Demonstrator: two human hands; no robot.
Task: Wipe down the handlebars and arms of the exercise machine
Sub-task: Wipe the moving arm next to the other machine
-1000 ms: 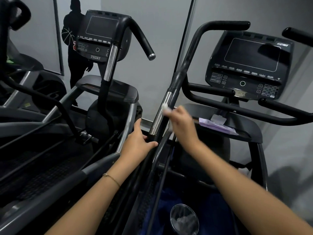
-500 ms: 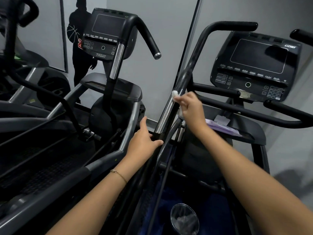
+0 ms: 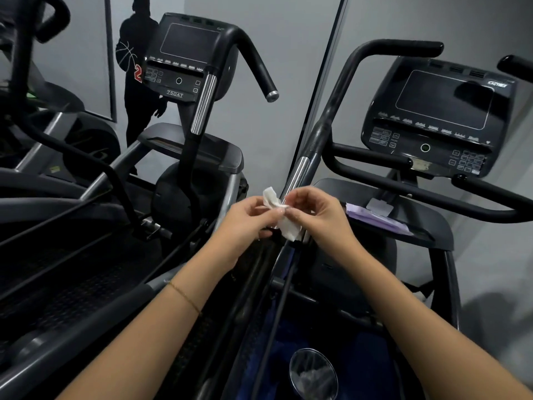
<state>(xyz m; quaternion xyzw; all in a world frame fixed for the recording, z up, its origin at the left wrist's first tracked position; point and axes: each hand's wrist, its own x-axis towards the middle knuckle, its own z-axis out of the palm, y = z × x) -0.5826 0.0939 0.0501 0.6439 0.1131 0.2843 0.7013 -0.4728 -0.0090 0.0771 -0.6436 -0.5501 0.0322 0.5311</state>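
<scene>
1. Your left hand (image 3: 248, 223) and right hand (image 3: 320, 217) both pinch the white wipe (image 3: 288, 230) with curled fingertips, just in front of the shiny arm (image 3: 297, 174).
2. I think you are getting the wipe ready. Next, wrap it round the arm and rub up to the handlebar (image 3: 398, 49).
3. The screen (image 3: 444, 99) says CYBEX; the next machine (image 3: 184, 53) says 750AT.

White wipe (image 3: 284, 223), black handlebar (image 3: 340, 111), purple packet (image 3: 375, 219).
</scene>
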